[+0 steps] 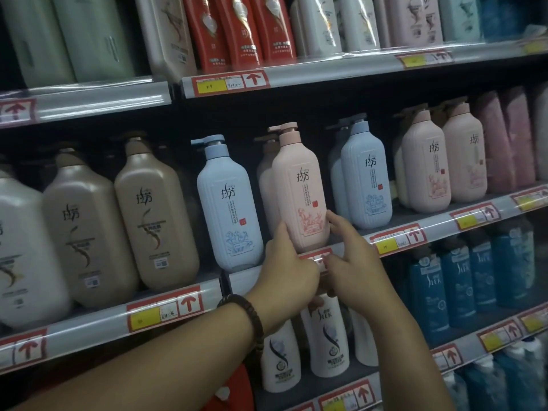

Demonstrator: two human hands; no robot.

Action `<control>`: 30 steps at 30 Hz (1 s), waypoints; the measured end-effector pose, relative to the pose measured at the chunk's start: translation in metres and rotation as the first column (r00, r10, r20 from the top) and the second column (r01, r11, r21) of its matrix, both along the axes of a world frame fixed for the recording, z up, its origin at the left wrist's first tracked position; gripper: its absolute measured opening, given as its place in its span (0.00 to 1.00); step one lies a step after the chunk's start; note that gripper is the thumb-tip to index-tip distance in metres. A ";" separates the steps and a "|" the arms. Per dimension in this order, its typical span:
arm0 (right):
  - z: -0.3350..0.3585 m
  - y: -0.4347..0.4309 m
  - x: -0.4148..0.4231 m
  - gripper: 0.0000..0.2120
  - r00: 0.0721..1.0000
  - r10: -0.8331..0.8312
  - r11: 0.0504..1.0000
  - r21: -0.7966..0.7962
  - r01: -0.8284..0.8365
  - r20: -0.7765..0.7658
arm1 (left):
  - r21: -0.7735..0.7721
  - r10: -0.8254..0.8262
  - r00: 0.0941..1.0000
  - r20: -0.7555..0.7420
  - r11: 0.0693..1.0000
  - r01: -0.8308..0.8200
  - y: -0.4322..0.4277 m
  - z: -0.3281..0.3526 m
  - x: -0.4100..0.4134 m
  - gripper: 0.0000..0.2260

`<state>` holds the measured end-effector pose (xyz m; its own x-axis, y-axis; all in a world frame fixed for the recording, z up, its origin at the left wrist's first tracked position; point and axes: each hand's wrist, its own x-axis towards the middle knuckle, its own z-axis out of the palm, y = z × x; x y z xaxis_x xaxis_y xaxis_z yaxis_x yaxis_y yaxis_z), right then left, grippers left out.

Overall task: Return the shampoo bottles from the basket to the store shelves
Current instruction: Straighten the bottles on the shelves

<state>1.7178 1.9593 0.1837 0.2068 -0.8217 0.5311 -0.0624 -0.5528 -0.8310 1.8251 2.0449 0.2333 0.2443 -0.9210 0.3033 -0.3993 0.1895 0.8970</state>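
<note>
Shelving fills the view: upper shelf [326, 69], middle shelf [439, 226], lower shelf [415, 361]. A separate left bay [89, 327] sits slightly lower.

- Left bay: big beige pump bottles [154, 221], with a white one [23, 247] at the far left.
- Upper shelf: red bottles [237, 31] between pale green and white ones.
- Lower shelf: white bottles [326, 339] under the hands, dark blue bottles [430, 292] to the right.
- Middle shelf, left to right: light blue bottle [228, 209], pink bottle [299, 191], second light blue bottle [366, 179], pink pair [427, 167].

The pink bottle is the one being handled. It stands on the middle shelf at the front edge, leaning with the rest of the row, label facing out, pump spout pointing left. Another bottle [265, 185] is directly behind it.

Left hand [289, 265]: at the bottle's lower left, fingers mostly straight, fingertip touching the side edge, not wrapped round.

Right hand [353, 256]: at the lower right, two upper fingertips touching the bottle's right edge, lower fingers loosely bent over the shelf rail. The bottle base sits between the two hands.

Dark bead bracelet [252, 318] is on the left wrist.

Red price tags [231, 81] with yellow labels and up arrows run along the rails.
</note>
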 end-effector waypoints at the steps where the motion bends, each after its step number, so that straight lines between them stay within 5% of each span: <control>1: 0.000 0.000 0.002 0.38 1.000 0.003 1.000 -0.010 -0.003 -0.014 | -0.004 0.008 1.000 -0.001 1.000 -0.008 0.000 -0.001 0.000 0.33; 10: -0.002 0.004 0.009 0.37 0.999 0.028 1.000 -0.005 -0.029 -0.038 | 0.031 0.009 1.000 0.008 0.999 -0.009 0.003 -0.001 0.003 0.40; 15: -0.003 0.016 0.004 0.34 0.999 -0.018 0.999 -0.032 0.018 0.027 | 0.009 -0.035 0.999 0.010 0.999 0.035 0.009 -0.006 0.009 0.35; 18: -0.004 0.025 -0.006 0.30 0.988 -0.081 0.995 -0.055 0.089 0.129 | -0.018 -0.035 0.999 -0.004 0.999 0.035 0.021 -0.012 0.009 0.26; 21: -0.006 0.032 -0.020 0.24 0.971 -0.140 0.988 -0.043 0.151 0.193 | -0.082 -0.005 0.997 0.075 0.997 0.011 0.035 -0.024 0.011 0.34; 23: -0.010 0.036 -0.031 0.18 0.963 -0.189 0.980 -0.031 0.199 0.194 | -0.079 -0.019 0.991 0.134 0.996 0.030 0.046 -0.034 0.011 0.30; 30: -0.056 0.018 -0.072 0.06 0.943 -0.305 0.947 0.058 0.314 -0.134 | 0.236 -0.173 0.970 0.173 0.963 0.130 0.041 -0.113 -0.001 0.17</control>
